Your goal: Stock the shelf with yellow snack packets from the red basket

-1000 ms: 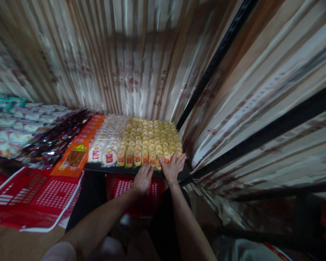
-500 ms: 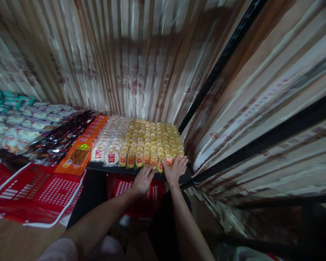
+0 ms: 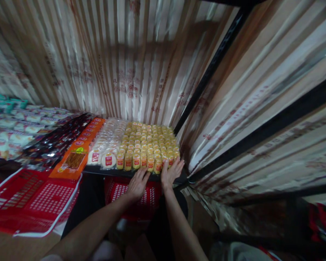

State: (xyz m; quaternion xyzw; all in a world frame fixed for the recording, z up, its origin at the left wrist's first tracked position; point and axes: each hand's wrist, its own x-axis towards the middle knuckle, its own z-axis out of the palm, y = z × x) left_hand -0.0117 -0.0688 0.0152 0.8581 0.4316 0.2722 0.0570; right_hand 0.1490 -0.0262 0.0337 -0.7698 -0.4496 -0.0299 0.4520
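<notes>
Rows of small yellow snack packs (image 3: 148,141) with red labels fill the right end of a dark shelf (image 3: 108,169). My right hand (image 3: 170,172) lies flat with fingers spread against the front row of these packs, near the shelf's right corner. My left hand (image 3: 137,183) rests with fingers stretched out on the shelf's front edge, just below the yellow packs and left of my right hand. Neither hand holds anything.
White round packs (image 3: 108,139), an orange packet row (image 3: 80,150), dark wrappers (image 3: 59,139) and pale packets (image 3: 13,127) lie further left. A red basket (image 3: 130,192) sits under the shelf, red baskets (image 3: 29,195) at left. Black rack bars (image 3: 212,69) and striped plastic-wrapped goods surround.
Both hands stay at the front of the yellow packs; my left hand has slid slightly down and left along the shelf edge. The view has shifted a little.
</notes>
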